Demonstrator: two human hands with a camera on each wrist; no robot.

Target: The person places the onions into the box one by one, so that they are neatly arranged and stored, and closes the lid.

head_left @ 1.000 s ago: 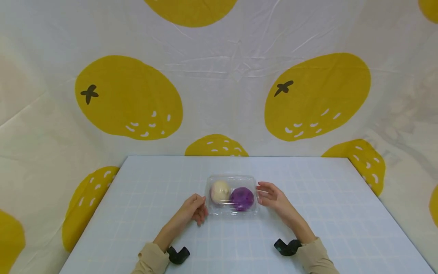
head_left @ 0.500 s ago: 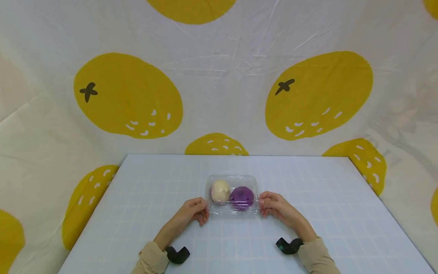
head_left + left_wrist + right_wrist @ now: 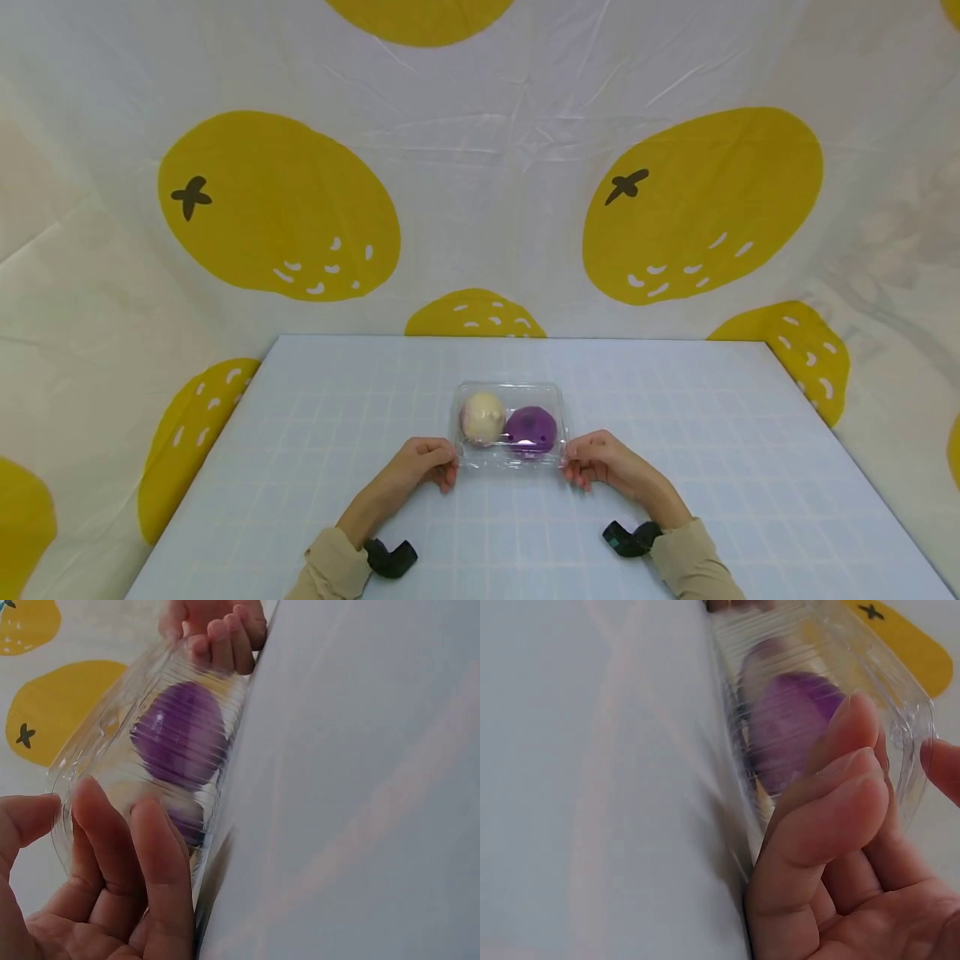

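Observation:
A clear plastic clamshell box (image 3: 517, 460) sits on the table with its lid down. Inside lie a cream-coloured ball (image 3: 482, 419), purplish at one side, and a purple ball (image 3: 531, 430) with small dark spots; their kind cannot be told. My left hand (image 3: 422, 463) pinches the rim at the box's near left corner between thumb and fingers. At the near right corner my right hand (image 3: 611, 464) does the same. In the right wrist view the thumb (image 3: 939, 766) meets the rim from above, with curled fingers (image 3: 832, 825) below it.
The table (image 3: 337, 392) has a pale checked cover. Behind it hangs a white cloth (image 3: 480, 208) printed with large yellow fruits. Black wrist cameras (image 3: 392, 558) sit near both sleeves, over the table's front part.
My right hand has come down from the box's right side to its near right corner and taken the rim. The left hand has shifted slightly along the rim. The box stays in place.

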